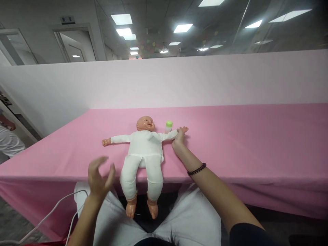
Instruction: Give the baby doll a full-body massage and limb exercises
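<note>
A baby doll (pixel 145 143) with a white cloth body lies on its back on the pink tablecloth (pixel 243 143). Its arms are spread wide, and its legs hang over the table's front edge toward my lap. My right hand (pixel 178 139) is closed around the doll's forearm at the right, just below the doll's small hand. Some of my right fingers are hidden from view. My left hand (pixel 99 177) is raised at the table's front edge, left of the doll's legs, with fingers apart and nothing in it. A small bottle with a green cap (pixel 168 125) stands beside the doll's head, behind that arm.
A white partition (pixel 179 82) rises along the back of the table. A white cable (pixel 51 213) runs past my left forearm. At the far left, part of another person (pixel 9 136) shows beyond the table.
</note>
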